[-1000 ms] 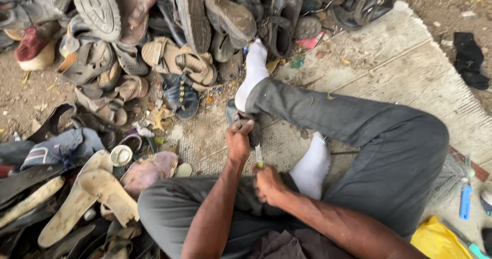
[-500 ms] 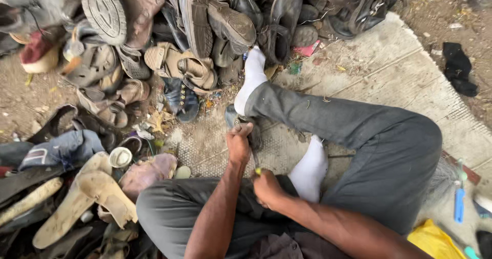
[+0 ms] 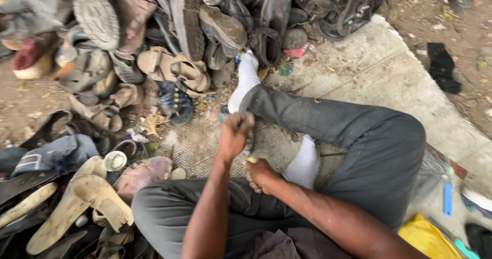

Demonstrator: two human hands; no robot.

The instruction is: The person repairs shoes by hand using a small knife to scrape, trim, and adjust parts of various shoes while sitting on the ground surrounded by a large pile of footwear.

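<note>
At the far left a heap of worn footwear (image 3: 97,59) runs off the frame's top and left edges, so I cannot count it; soles, straps and uppers overlap too thickly to tell pairs. Nearest me on that side lie two pale, dusty sandals (image 3: 82,200) crossing each other, with a small round white lid (image 3: 115,161) just beside them and a blue-grey shoe (image 3: 56,154) above. A dark blue sandal (image 3: 175,102) sits apart on the ground between the heap and my leg. Under me is a worn woven mat (image 3: 205,146) spread on bare dirt. My left hand (image 3: 234,134) is curled shut around a small dark object at my ankle; my fingers cover nearly all of it, and I cannot say what it is. Just below, my right hand (image 3: 260,174) is closed in a pinching grip on a thin tool with a yellowish end (image 3: 250,160), most of it hidden in the fist. Both feet wear white socks (image 3: 246,79), two in all, and my grey trousers (image 3: 359,141) cover the crossed legs. Further right a pale concrete slab (image 3: 389,79) meets the dirt, carrying one black rag (image 3: 442,69). At the lower right a blue stick-like item (image 3: 448,199) and a yellow bag (image 3: 425,238) are cut off by the edge.
</note>
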